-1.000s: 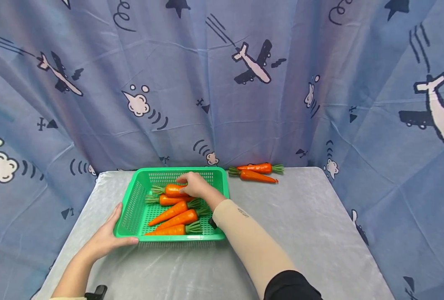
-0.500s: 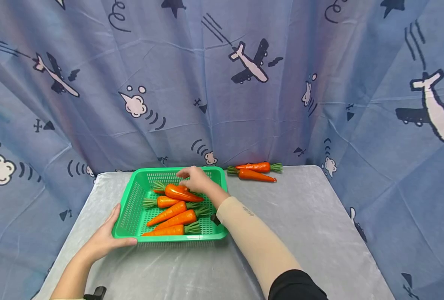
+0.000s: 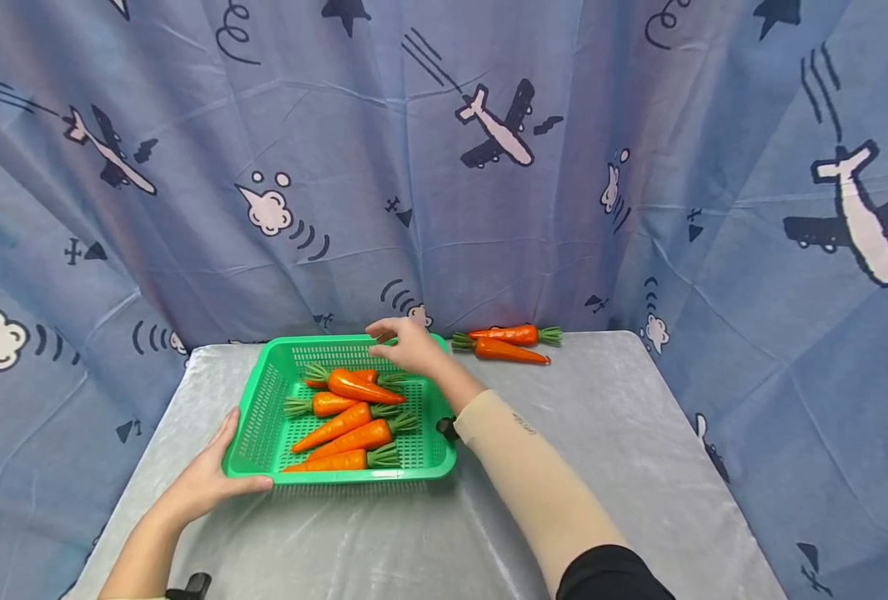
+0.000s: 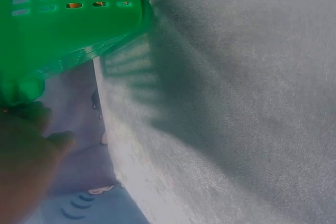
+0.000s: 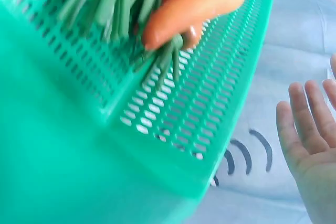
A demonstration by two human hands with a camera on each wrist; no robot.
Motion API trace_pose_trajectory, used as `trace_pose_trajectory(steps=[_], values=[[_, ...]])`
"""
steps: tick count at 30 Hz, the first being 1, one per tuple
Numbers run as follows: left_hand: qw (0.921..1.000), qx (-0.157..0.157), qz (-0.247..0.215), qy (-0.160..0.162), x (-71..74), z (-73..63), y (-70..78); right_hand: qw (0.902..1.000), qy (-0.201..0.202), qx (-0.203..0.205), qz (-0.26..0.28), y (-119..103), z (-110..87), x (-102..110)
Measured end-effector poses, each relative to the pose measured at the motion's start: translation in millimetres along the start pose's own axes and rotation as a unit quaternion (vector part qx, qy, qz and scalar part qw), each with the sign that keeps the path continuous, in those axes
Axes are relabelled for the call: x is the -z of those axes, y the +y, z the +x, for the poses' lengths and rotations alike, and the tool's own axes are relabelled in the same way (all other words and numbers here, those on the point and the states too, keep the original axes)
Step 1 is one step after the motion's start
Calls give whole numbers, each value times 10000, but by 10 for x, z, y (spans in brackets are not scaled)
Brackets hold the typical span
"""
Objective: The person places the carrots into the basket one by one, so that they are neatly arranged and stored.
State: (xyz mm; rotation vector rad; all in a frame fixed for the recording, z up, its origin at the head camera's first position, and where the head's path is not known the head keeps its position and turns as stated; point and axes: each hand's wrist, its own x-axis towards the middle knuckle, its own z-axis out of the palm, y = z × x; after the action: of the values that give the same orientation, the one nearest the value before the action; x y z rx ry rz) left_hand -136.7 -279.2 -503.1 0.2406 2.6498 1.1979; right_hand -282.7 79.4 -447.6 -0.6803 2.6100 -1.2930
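Note:
Several orange carrots (image 3: 337, 427) with green stems lie in a green plastic basket (image 3: 323, 478). At the back, one carrot (image 3: 364, 387) rests across another; both also show in the right wrist view. My left hand (image 3: 214, 467) touches the basket's near left corner, its fingers straight along the side wall and the thumb along the front rim. Over the back right of the basket, my right hand (image 3: 408, 346) is raised with nothing in it. The right wrist view shows its fingers (image 5: 302, 111) spread and extended.
Two more carrots, an upper one (image 3: 514, 335) and a lower one (image 3: 511, 351), lie on the grey cloth-covered table (image 3: 601, 433), right of the basket's far corner. Behind the table hangs a blue curtain (image 3: 368, 208) printed with planes.
My right hand lets go of a carrot, which now lies across another at the basket's back, then moves up and right. The left hand stays at the basket's corner.

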Motion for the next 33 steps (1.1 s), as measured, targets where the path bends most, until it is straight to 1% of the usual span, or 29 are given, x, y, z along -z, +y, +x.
trace_pose_trajectory(steps=[8, 13, 19, 24, 28, 33], values=[[10000, -5, -3, 25, 21, -15, -2, 9992, 400, -28, 26, 53, -113, 255], [10000, -23, 45, 46, 20, -12, -13, 9979, 621, -172, 93, 184, -178, 407], [9999, -62, 57, 62, 8, 13, -27, 9958, 849, -344, 42, 442, -258, 595], [9999, -77, 28, 62, 7, 23, -27, 9919, 1089, -637, 139, 706, -381, 695], [10000, -69, 38, 47, 5, 26, -15, 9877, 1291, -878, 114, 942, -488, 758], [10000, -10, 74, 21, 6, 16, -13, 9823, 1407, -1229, 112, 1192, -613, 840]])
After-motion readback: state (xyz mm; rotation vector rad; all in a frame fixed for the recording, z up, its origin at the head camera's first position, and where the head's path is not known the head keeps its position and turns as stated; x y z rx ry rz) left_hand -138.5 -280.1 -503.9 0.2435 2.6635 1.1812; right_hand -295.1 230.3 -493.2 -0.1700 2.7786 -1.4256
